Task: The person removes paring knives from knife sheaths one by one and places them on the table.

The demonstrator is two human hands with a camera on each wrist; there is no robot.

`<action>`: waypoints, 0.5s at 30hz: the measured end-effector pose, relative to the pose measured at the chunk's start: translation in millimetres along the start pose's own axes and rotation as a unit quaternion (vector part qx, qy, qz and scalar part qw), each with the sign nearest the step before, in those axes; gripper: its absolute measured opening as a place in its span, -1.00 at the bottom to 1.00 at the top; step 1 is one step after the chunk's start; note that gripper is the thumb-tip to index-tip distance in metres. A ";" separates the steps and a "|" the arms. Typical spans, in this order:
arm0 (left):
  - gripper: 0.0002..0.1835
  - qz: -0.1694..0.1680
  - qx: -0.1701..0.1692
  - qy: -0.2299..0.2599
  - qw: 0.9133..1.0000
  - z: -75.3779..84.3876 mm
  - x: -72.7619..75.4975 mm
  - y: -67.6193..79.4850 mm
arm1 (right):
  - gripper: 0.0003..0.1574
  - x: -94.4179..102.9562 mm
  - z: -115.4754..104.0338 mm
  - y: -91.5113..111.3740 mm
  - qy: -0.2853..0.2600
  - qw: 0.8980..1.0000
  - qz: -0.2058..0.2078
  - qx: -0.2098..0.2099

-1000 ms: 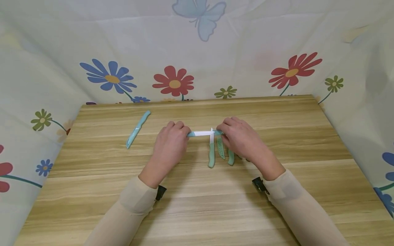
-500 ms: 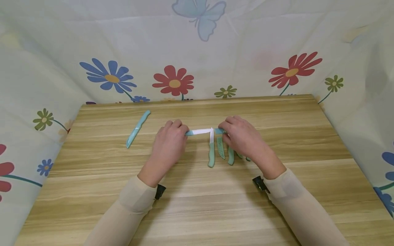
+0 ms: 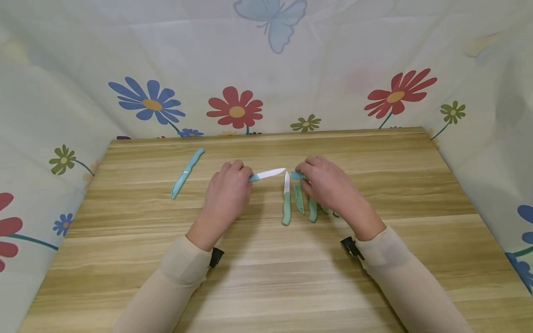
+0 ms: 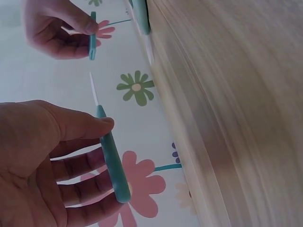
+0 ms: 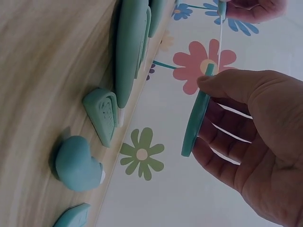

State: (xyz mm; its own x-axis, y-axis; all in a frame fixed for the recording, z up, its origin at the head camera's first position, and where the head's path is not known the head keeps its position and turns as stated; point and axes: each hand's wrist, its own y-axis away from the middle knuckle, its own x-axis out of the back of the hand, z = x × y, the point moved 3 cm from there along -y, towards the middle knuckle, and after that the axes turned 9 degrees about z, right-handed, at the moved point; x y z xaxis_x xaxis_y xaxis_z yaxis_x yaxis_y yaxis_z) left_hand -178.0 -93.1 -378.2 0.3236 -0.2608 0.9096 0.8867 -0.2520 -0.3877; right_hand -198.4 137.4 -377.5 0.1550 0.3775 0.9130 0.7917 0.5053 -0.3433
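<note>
My left hand (image 3: 229,192) grips a small paring knife (image 4: 113,163) by its light blue handle, thumb on one side and fingers on the other. Its white blade (image 3: 270,174) points right, tilted slightly away from me. Pinched between the thumb and fingers of my right hand (image 3: 326,187) is a light blue blade sheath (image 5: 196,125). A small gap separates the knife tip from the sheath. Below them on the table lie a green-handled knife (image 3: 286,208) with a bare white blade and a green sheath (image 3: 299,199). Another green knife handle (image 3: 312,210) is partly covered by my right hand.
A blue knife in its sheath (image 3: 187,173) lies at the left of the wooden table (image 3: 266,286). Further blue pieces, such as a rounded handle (image 5: 78,163), lie under my right hand. A flower-printed cloth (image 3: 333,69) stands behind and along both sides.
The knife tip, earlier against the sheath, has come away from it, leaving a gap. My left hand has shifted slightly left and the blade has tilted away from me.
</note>
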 end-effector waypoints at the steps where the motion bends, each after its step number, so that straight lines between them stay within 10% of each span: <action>1: -0.89 0.000 0.002 0.000 1.000 -0.5 -0.3 0.2 | -0.71 -0.2 -0.4 -0.6 0.001 1.000 -0.001 0.000; 15: -0.89 -0.020 0.027 -0.002 0.999 -4.1 -5.0 3.8 | -0.71 -5.6 -3.1 -8.8 -0.006 0.998 -0.036 -0.057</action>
State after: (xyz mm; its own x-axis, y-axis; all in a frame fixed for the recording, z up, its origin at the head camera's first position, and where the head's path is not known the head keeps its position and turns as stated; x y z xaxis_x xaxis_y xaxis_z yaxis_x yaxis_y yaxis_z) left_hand -177.6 -96.5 -384.8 0.2888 -0.2469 0.9250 0.9153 -0.2122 -0.3424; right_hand -204.4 128.4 -378.9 0.0892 0.3533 0.9313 0.8622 0.4407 -0.2498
